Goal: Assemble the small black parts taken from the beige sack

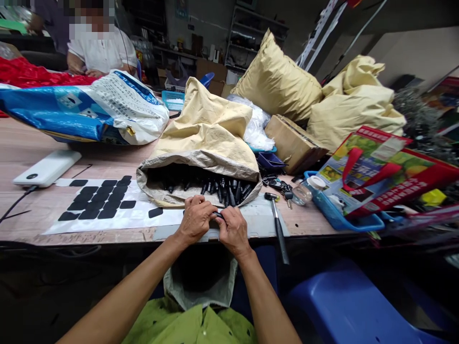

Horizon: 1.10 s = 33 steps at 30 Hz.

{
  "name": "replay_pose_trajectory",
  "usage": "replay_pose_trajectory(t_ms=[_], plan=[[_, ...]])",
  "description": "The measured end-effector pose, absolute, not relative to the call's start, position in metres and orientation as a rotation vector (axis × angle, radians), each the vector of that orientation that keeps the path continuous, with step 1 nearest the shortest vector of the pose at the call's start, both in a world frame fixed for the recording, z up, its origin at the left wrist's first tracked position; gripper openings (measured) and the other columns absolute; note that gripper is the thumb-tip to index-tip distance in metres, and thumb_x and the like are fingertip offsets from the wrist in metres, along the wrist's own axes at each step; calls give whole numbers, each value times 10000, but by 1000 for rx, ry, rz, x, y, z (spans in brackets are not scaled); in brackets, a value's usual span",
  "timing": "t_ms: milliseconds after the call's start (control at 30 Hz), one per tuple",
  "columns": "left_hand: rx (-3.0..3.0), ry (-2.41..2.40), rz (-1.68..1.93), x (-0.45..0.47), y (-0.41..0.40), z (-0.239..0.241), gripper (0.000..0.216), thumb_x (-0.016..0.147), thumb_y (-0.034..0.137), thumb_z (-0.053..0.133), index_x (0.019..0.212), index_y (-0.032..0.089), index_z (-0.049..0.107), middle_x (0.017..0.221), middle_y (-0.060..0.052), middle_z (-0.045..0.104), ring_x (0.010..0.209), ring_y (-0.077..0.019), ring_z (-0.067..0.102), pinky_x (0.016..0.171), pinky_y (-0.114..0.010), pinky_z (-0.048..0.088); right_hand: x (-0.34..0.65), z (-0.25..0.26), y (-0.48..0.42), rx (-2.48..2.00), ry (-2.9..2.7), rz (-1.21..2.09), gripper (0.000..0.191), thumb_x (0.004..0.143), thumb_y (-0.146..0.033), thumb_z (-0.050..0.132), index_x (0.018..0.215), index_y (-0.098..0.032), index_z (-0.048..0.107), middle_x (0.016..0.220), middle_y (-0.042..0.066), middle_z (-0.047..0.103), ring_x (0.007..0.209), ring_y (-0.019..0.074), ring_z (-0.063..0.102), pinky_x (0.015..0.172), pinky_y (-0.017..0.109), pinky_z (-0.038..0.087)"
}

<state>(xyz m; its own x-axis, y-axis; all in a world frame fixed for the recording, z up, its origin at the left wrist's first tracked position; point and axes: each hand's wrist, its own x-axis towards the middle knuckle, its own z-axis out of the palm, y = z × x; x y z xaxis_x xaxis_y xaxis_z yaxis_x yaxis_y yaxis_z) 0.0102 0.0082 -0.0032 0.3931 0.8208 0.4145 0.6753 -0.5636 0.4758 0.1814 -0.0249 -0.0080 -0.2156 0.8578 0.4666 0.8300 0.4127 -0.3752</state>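
Over the table's front edge, my left hand (196, 219) and my right hand (234, 229) are close together, fingers closed. Between them they grip a slim black pen-shaped piece (218, 215), mostly hidden by the fingers, so its exact kind is unclear. Just beyond lies a cream cloth sack (208, 129), its mouth facing me. Inside it, many similar black pieces (231, 189) are heaped at the opening. Below my hands, an open grey-lined bag (229, 282) sits at my lap; its inside is dark.
Left of the sack, black rounded patches (102, 198) lie on a white sheet, near a white power bank (48, 168). To the right are a hammer (278, 224), overhanging the edge, a clear jar (303, 193) and a blue basket (344, 220). A person (102, 52) sits across the table.
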Motion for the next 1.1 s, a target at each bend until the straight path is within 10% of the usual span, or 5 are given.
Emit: replay_pose_trajectory(t_ms=[400, 633, 933, 1100], plan=[[2329, 1392, 920, 7, 9, 1, 139, 922, 265, 610, 967, 282, 741, 953, -17, 728, 1104, -281, 466, 1007, -492, 238, 186, 10, -30, -1384, -1934, 226, 164, 968, -335, 585, 1059, -215, 651, 894, 58, 633, 892, 231, 548, 828, 348, 442], [2338, 1388, 885, 9, 12, 0, 108, 883, 295, 673, 950, 267, 752, 981, -42, 687, 1076, -270, 471, 963, -466, 294, 281, 24, -50, -2001, -1412, -288, 250, 883, -357, 615, 1039, -188, 711, 1001, 138, 635, 936, 299, 549, 848, 438, 435], [2275, 1343, 861, 7, 15, 1, 171, 770, 292, 764, 937, 259, 755, 928, -46, 715, 1041, -290, 496, 938, -471, 311, 320, 5, -63, -2014, -1390, 52, 275, 887, -355, 520, 961, -148, 685, 908, 137, 664, 839, 263, 616, 764, 386, 491], [2259, 1333, 836, 6, 15, 2, 184, 750, 324, 776, 923, 263, 758, 942, -32, 731, 1039, -287, 486, 951, -466, 299, 265, 23, -105, -1651, -1331, 408, 410, 981, -381, 473, 1340, -200, 553, 959, 78, 704, 617, 171, 618, 592, 311, 535]])
